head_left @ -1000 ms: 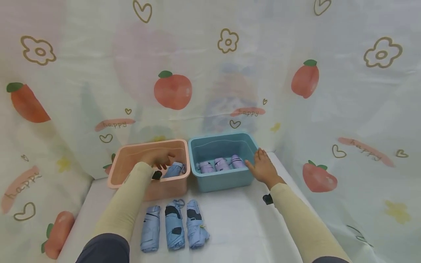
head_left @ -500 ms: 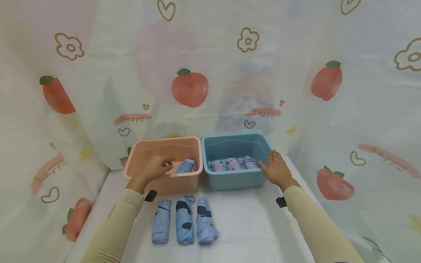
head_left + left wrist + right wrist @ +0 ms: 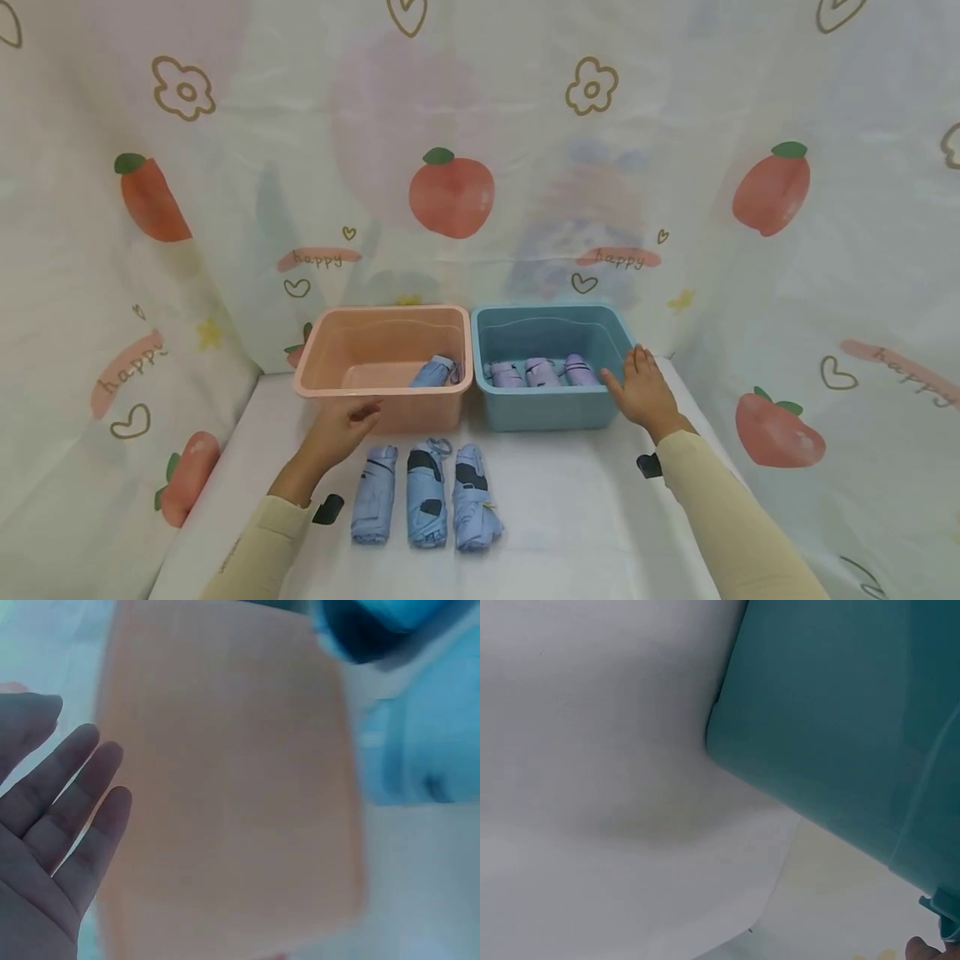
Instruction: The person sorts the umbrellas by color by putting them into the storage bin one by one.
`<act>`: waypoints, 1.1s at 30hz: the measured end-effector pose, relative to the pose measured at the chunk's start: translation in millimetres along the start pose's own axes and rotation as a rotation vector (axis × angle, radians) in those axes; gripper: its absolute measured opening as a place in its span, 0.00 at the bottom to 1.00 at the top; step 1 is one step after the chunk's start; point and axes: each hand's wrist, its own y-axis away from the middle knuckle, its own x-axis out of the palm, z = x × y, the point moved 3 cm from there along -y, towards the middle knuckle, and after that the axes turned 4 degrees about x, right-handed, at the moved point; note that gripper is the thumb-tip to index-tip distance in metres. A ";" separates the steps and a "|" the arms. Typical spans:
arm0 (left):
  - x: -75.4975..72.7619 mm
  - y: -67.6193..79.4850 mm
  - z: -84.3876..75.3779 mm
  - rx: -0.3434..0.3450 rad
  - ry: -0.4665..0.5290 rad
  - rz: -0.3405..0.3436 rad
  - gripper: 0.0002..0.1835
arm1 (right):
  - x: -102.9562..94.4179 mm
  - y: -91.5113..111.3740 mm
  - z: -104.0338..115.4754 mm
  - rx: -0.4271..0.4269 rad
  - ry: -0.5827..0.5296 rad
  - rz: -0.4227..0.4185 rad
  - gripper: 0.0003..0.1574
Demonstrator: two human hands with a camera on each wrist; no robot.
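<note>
We seem to be sorting crinkled rolled umbrellas: 1 blue umbrella (image 3: 432,372) lies in the smooth peach bin (image 3: 420,417), 3 lilac rolls (image 3: 542,372) in the teal bin (image 3: 551,412). Our empty left hand (image 3: 337,433), fingers loosely spread, should next grip 1 of the 3 blue rolls (image 3: 426,525) on the worktop (image 3: 562,500). Our right hand (image 3: 645,390), fingers extended, rests on the teal bin's rim.

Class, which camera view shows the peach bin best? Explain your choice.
The head view: it shows the peach bin with its open top and a blue bundle inside. The left wrist view gives only its blurred outside; the right wrist view, none of it.
</note>
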 end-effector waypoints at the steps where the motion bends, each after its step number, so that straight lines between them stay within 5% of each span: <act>1: 2.0 6.2 2.6 -0.022 0.007 0.001 0.17 | -0.2 -0.3 -0.3 0.000 0.000 -0.002 0.59; 8: 21.1 48.3 25.8 -0.245 0.011 0.046 0.17 | -0.2 -1.1 -0.7 0.009 -0.005 0.005 0.59; 20: 40.4 99.1 41.8 -0.448 -0.008 0.148 0.20 | 0.6 0.9 -0.1 0.025 -0.036 0.004 0.58; 25: 48.7 106.8 48.1 -0.556 0.001 0.231 0.30 | 0.2 3.6 1.3 0.030 -0.044 0.004 0.58; 33: 64.3 104.0 56.1 -0.576 -0.049 0.345 0.35 | -3.2 5.3 4.4 0.029 -0.044 0.008 0.58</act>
